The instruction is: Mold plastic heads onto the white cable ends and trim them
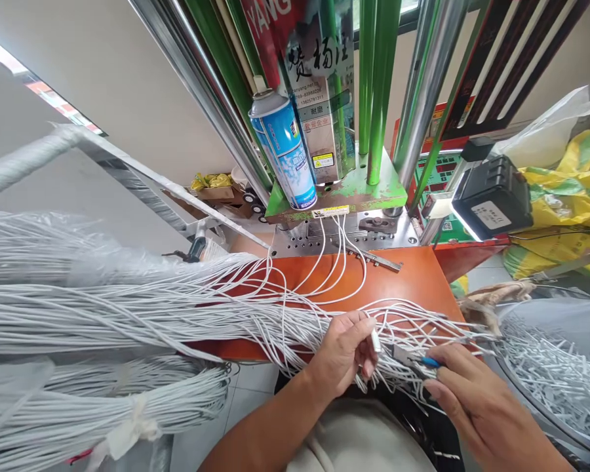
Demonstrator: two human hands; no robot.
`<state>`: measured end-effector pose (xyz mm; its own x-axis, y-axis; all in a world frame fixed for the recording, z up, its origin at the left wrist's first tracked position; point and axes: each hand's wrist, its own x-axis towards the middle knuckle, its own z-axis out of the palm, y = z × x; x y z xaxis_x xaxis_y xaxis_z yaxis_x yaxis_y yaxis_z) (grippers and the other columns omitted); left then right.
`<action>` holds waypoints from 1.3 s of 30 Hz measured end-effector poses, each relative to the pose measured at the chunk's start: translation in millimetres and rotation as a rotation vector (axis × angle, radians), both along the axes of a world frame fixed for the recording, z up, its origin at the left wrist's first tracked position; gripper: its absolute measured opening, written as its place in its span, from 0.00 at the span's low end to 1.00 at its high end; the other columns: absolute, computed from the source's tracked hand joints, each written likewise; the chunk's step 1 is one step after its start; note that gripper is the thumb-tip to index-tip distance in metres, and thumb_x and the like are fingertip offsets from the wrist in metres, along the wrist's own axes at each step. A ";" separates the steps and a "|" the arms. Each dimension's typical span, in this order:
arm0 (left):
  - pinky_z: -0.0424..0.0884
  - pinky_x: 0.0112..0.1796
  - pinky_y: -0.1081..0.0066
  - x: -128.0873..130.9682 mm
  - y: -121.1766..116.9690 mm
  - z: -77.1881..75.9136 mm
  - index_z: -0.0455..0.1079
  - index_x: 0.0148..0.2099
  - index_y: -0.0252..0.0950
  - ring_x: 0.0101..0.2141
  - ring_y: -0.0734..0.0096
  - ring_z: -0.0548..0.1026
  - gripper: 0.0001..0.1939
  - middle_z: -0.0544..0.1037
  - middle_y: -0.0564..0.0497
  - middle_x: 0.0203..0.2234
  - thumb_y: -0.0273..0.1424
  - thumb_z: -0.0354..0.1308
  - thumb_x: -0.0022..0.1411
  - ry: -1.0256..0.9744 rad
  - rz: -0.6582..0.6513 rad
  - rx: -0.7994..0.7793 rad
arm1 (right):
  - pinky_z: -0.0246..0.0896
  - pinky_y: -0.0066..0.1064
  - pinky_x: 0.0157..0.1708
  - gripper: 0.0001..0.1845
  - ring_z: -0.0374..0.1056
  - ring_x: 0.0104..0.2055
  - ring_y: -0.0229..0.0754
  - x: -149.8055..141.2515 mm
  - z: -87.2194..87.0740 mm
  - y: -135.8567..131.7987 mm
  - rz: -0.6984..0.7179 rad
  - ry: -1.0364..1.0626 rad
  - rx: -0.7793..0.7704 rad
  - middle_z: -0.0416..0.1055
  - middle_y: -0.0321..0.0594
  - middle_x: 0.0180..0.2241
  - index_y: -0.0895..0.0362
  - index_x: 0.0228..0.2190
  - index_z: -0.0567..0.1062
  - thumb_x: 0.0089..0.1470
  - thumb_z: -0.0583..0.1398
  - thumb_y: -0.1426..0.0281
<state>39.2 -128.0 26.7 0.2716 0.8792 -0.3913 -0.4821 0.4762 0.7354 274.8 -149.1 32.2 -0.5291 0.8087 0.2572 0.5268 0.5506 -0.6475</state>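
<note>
Between the thumb and fingers of my left hand (347,347) is a small white connector (375,341), its far end pointing right. My right hand (476,393) is closed around cutting pliers (407,357) with a blue handle, their jaws just right of the connector. Whether the jaws touch it I cannot tell. Beneath both hands runs a thick bundle of white cables (167,321), spread across an orange table (398,272). Several cables lead up to the metal mould plate (295,241) of a green press (368,190).
On the press ledge stands a blue spray can (288,154). A metal bar (381,262) lies before the mould. At right sit a black box-shaped lamp (491,196), yellow sacks (570,190) and a bin of white scraps (560,373). Another tied cable bundle (177,400) hangs at lower left.
</note>
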 end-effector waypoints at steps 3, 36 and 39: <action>0.59 0.10 0.79 0.4 -0.2 1.4 0.66 0.28 0.35 0.10 0.79 0.65 0.23 0.72 0.55 0.16 0.47 0.67 0.62 -0.004 -0.037 -0.005 | 0.65 0.34 0.48 0.15 0.71 0.46 0.45 5.0 3.2 1.9 0.027 -0.059 0.175 0.74 0.40 0.42 0.50 0.30 0.73 0.71 0.57 0.66; 0.49 0.16 0.81 24.7 -20.5 12.9 0.61 0.32 0.38 0.17 0.83 0.56 0.31 0.63 0.60 0.18 0.61 0.63 0.62 0.155 0.030 0.011 | 0.66 0.39 0.46 0.13 0.74 0.44 0.47 -6.7 -12.9 -18.6 -0.156 -0.022 0.334 0.77 0.44 0.44 0.52 0.30 0.71 0.70 0.59 0.67; 0.55 0.19 0.82 28.5 -26.2 5.6 0.59 0.33 0.38 0.21 0.81 0.61 0.30 0.62 0.59 0.21 0.58 0.63 0.65 0.256 0.152 0.067 | 0.66 0.36 0.42 0.14 0.73 0.40 0.44 -11.5 -15.8 -20.3 -0.177 -0.013 0.338 0.76 0.43 0.40 0.52 0.30 0.70 0.71 0.58 0.67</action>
<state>67.8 -154.2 32.3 0.0349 0.9285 -0.3698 -0.3388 0.3591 0.8697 263.3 -169.4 16.5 -0.3938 0.7585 0.5193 0.6403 0.6317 -0.4371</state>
